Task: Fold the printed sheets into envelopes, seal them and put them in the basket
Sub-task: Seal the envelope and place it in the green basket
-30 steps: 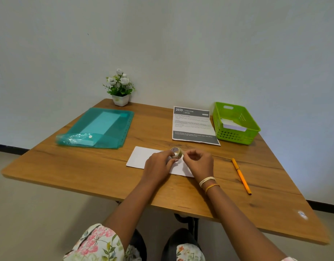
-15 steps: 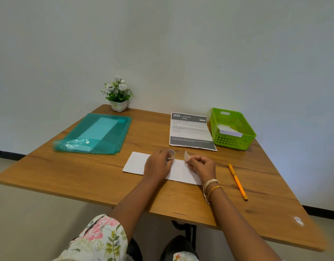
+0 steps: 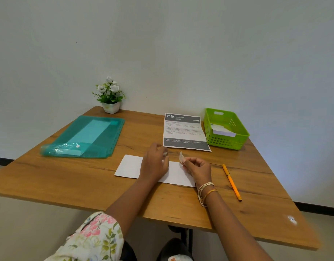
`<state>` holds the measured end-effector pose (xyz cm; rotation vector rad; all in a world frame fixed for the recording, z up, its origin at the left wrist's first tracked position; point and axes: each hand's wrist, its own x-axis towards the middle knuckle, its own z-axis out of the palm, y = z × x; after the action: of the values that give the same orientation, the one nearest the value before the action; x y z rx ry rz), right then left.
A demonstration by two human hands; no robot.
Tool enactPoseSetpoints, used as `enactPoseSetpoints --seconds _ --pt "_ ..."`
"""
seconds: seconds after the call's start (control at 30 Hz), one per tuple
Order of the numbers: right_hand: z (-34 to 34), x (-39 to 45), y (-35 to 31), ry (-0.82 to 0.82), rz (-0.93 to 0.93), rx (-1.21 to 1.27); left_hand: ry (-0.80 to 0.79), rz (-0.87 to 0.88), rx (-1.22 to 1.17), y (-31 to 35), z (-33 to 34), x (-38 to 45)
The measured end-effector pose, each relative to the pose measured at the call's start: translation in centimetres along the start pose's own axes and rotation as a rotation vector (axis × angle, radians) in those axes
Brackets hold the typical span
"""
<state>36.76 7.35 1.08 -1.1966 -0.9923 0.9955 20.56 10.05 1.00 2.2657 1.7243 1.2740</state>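
White envelope [image 3: 131, 166] flat on the tabletop [image 3: 72, 178], near the front edge, partly under both hands. Right hand [image 3: 197, 167] just above its right part, fingers curled, pinching a small piece of tape [image 3: 181, 157] that stands up between thumb and finger. Left hand [image 3: 155, 162] over the middle of the envelope, fingers bent around something small at the fingertips; blurred, so cannot tell for sure what it holds. Thread bracelets on the right wrist. Behind the hands, a printed sheet [image 3: 185, 130] lying flat, not folded. Just right of it, a green basket [image 3: 237, 129] with white folded paper [image 3: 221, 130] inside. Orange pen [image 3: 231, 182] on the tabletop right of the envelope, apart from it. Teal plastic folder [image 3: 87, 136] at far left. Small flower pot [image 3: 110, 97] at the back edge, near the wall.
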Motion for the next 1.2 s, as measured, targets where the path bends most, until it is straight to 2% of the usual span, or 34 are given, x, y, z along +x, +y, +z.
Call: enactPoseSetpoints --seconds 0.07,0.23,0.4,0.67,0.8,0.9,1.07,1.2 --pt "0.2 -0.3 0.4 0.039 -0.111 -0.103 0.027 -0.036 -0.146 0.9 0.2 -0.7" --pt "0.5 -0.9 0.8 0.167 -0.529 -0.474 -0.079 -0.561 -0.690 2.8 0.1 -0.5" --pt "0.7 -1.3 0.9 0.081 -0.653 -0.571 -0.199 -0.712 -0.865 2.3 -0.2 0.4" --pt "0.9 -1.4 0.7 0.041 -0.567 -0.528 -0.171 -0.715 -0.839 1.9 0.4 0.3" --pt "0.7 -1.0 0.6 0.155 -0.334 -0.411 -0.157 -0.699 -0.817 2.1 0.5 0.2" --pt "0.5 -0.5 0.9 0.138 -0.220 -0.349 -0.139 -0.646 -0.800 2.1 0.4 -0.1" --pt "0.5 -0.6 0.9 0.065 -0.207 -0.350 -0.144 -0.535 -0.747 2.0 0.5 -0.7" --pt "0.5 -0.7 0.8 0.010 -0.190 -0.374 -0.133 -0.521 -0.732 2.1 0.4 -0.8"
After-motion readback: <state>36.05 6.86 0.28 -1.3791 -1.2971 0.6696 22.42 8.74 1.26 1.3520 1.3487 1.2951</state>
